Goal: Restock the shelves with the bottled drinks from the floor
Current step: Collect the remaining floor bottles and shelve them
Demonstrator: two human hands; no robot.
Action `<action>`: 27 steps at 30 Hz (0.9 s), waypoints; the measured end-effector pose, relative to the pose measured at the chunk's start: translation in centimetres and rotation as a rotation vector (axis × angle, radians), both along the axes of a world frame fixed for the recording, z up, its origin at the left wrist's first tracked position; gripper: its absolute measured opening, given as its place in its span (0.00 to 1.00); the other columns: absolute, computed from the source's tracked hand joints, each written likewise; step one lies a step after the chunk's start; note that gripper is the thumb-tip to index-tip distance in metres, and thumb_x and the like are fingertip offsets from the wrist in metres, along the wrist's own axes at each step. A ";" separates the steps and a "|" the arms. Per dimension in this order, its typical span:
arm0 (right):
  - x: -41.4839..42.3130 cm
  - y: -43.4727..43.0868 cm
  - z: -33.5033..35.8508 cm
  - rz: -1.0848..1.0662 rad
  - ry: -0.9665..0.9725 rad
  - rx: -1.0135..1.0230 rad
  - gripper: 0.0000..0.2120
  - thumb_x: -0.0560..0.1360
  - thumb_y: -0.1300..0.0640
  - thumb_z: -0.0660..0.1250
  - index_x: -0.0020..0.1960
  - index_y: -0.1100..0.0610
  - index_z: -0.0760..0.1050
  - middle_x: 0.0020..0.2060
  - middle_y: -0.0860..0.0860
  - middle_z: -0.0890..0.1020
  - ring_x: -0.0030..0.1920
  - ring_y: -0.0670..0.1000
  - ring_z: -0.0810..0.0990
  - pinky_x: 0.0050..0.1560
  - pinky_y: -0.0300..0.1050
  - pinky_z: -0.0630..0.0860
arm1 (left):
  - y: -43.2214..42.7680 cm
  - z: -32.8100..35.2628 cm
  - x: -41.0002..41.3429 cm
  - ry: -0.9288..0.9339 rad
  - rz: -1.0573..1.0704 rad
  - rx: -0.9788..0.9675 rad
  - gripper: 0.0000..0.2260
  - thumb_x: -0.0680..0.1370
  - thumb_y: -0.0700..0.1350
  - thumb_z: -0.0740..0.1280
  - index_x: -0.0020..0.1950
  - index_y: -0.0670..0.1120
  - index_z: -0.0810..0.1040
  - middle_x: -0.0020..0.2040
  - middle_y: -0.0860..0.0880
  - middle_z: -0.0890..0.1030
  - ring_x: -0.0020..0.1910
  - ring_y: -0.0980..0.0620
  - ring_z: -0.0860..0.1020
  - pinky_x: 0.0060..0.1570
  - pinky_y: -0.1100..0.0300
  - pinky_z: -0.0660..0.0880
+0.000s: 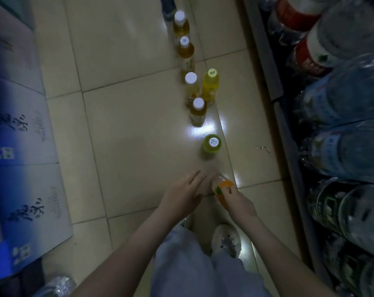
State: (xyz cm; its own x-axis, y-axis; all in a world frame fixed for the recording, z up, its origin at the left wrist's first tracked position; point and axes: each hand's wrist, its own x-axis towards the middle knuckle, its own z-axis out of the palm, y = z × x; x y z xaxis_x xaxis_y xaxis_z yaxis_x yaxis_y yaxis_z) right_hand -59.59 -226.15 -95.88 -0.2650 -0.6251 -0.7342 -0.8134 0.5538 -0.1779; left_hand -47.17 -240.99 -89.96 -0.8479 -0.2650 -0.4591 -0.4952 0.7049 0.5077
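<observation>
Right hand (237, 199) gripping orange bottle (222, 189), left hand (182, 195) open

The glossy beige tiled floor (128, 129) carries a green plastic bottle (211, 144), white-capped amber drink bottles (197, 112) lined beyond it, and blue printed cartons (25, 189) far to its left.

The top edge is cutting off 1 dark bottle (168, 6); the right hand (239, 200) is partly covering the orange bottle (224, 185)
</observation>
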 end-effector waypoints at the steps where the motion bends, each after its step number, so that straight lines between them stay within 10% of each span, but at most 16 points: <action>1: 0.0 0.0 1.6 -0.034 -0.037 -0.015 0.20 0.81 0.60 0.57 0.72 0.54 0.61 0.67 0.55 0.65 0.61 0.57 0.74 0.50 0.49 0.73 | -0.1 0.9 -0.1 0.017 0.003 0.004 0.33 0.55 0.40 0.82 0.59 0.40 0.80 0.58 0.40 0.81 0.49 0.41 0.83 0.37 0.54 0.80; 9: 1.2 0.9 24.5 -0.285 -0.287 -0.441 0.06 0.76 0.51 0.62 0.48 0.52 0.66 0.44 0.47 0.70 0.39 0.53 0.74 0.33 0.45 0.66 | 1.0 16.3 0.5 -0.083 -0.149 0.160 0.38 0.73 0.41 0.71 0.78 0.44 0.53 0.77 0.40 0.56 0.76 0.42 0.57 0.72 0.54 0.56; 18: 1.8 -0.6 52.7 -0.254 -0.318 -0.637 0.05 0.75 0.53 0.62 0.47 0.50 0.65 0.42 0.41 0.63 0.41 0.45 0.69 0.41 0.42 0.66 | -2.5 40.2 0.2 0.081 -0.130 0.279 0.42 0.59 0.68 0.69 0.68 0.48 0.68 0.60 0.48 0.72 0.60 0.49 0.73 0.58 0.54 0.73; 27: 0.8 3.7 62.8 -0.689 -0.060 -0.772 0.11 0.75 0.57 0.70 0.54 0.51 0.71 0.52 0.48 0.73 0.52 0.41 0.71 0.52 0.34 0.65 | -0.1 51.8 -6.9 0.092 -0.404 0.092 0.29 0.62 0.58 0.76 0.52 0.53 0.61 0.44 0.51 0.77 0.46 0.45 0.79 0.39 0.57 0.72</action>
